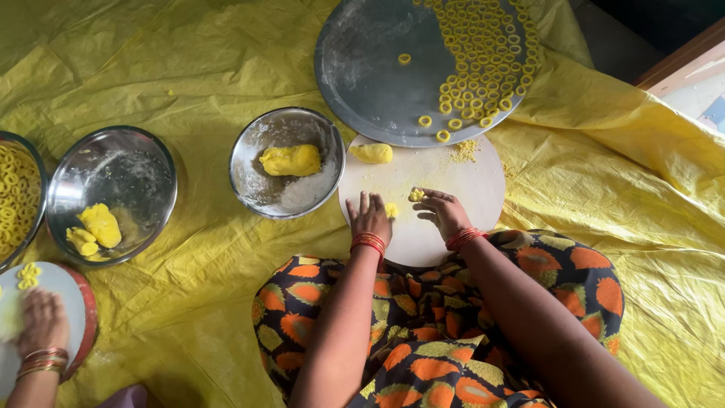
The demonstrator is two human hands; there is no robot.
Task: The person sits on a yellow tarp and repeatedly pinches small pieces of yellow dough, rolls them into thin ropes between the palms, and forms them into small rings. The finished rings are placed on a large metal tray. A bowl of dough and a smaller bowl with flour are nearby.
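Note:
A round white board [461, 181] lies in front of my lap. My left hand [369, 215] rests flat on it, fingers together, next to a small yellow dough bit [391, 209]. My right hand [443, 211] is curled on the board with its fingertips on a small yellow dough ring [416, 195]. A lump of yellow dough [372, 153] sits at the board's far edge. Beyond it a large round steel tray [370, 68] carries several small yellow dough rings [483, 53] on its right side.
A steel bowl [257, 136] with a dough lump [291, 160] stands left of the board. Farther left, another steel bowl [136, 151] holds dough pieces [95, 230]. Another person's hand [41, 321] works on a second board [64, 279]. A yellow sheet [189, 68] covers the floor.

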